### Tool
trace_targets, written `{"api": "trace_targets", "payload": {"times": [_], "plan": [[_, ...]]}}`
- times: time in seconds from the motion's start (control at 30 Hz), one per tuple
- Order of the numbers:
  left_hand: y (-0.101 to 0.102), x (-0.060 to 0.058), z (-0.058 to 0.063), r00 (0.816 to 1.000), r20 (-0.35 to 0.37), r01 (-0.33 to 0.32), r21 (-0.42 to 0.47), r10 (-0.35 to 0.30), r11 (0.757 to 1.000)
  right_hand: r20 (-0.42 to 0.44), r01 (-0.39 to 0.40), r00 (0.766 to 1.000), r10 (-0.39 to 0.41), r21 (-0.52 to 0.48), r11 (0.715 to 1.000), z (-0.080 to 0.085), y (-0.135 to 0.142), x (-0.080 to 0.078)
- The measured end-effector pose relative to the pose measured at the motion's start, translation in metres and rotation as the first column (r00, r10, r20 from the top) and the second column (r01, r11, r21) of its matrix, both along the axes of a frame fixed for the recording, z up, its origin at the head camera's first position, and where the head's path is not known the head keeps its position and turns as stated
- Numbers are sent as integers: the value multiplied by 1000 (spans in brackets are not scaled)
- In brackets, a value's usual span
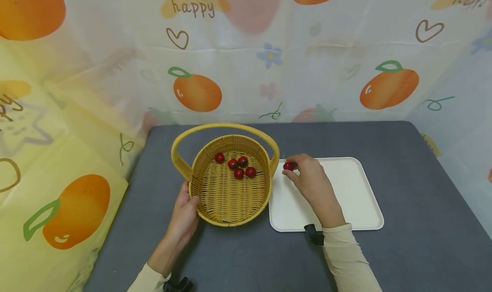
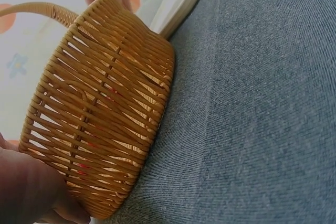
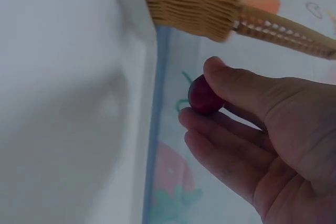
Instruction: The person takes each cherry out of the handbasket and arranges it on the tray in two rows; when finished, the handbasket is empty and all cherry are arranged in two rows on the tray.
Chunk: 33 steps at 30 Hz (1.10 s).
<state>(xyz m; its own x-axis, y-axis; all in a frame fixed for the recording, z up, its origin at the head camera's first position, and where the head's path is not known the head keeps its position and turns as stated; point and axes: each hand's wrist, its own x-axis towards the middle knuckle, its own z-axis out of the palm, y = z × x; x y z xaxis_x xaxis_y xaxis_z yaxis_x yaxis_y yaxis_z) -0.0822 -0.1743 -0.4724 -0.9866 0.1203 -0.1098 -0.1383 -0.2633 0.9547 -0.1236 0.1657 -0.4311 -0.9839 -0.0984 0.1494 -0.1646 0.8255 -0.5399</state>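
Observation:
A round yellow-brown wicker basket (image 1: 226, 206) with a tall arched handle stands on the table, with several dark red cherries (image 1: 238, 173) lying inside it. My left hand (image 1: 182, 217) grips its left side, the thumb over the rim; the fingers behind the wall are mostly hidden. Over the left part of a white rectangular tray (image 1: 351, 194), my right hand (image 1: 313, 183) pinches one cherry (image 3: 203, 96) between thumb and fingertips. That cherry is just right of the basket's rim. In the left wrist view, the woven wall of the basket (image 2: 100, 108) hides most of its contents.
A dark grey cloth (image 1: 246, 262) covers the table. Behind and to the left hangs a fruit-printed curtain (image 1: 238, 87). The tray sits close against the basket's right side, and the basket's handle (image 1: 226, 125) arches up at the back.

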Motion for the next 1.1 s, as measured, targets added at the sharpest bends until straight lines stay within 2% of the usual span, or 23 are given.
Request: {"api": "trace_targets", "payload": {"times": [0.17, 0.3, 0.73, 0.87, 1.1], "plan": [[0, 2, -1, 1000, 11, -2, 4, 2, 1000, 20, -1, 1000, 1, 25, 1000, -17, -9, -2], [1, 2, -2, 1000, 1, 10, 12, -10, 1000, 21, 20, 1000, -22, 58, 998, -24, -13, -4], [3, 1, 1, 1000, 12, -16, 38, 15, 999, 8, 40, 999, -41, 100, 994, -30, -20, -8], [6, -3, 0, 1000, 2, -7, 52, 6, 999, 2, 53, 999, -53, 102, 993, -31, -19, -10], [3, -2, -2, 999, 21, -36, 50, 35, 998, 12, 45, 999, -47, 97, 994, -35, -25, -10]]}}
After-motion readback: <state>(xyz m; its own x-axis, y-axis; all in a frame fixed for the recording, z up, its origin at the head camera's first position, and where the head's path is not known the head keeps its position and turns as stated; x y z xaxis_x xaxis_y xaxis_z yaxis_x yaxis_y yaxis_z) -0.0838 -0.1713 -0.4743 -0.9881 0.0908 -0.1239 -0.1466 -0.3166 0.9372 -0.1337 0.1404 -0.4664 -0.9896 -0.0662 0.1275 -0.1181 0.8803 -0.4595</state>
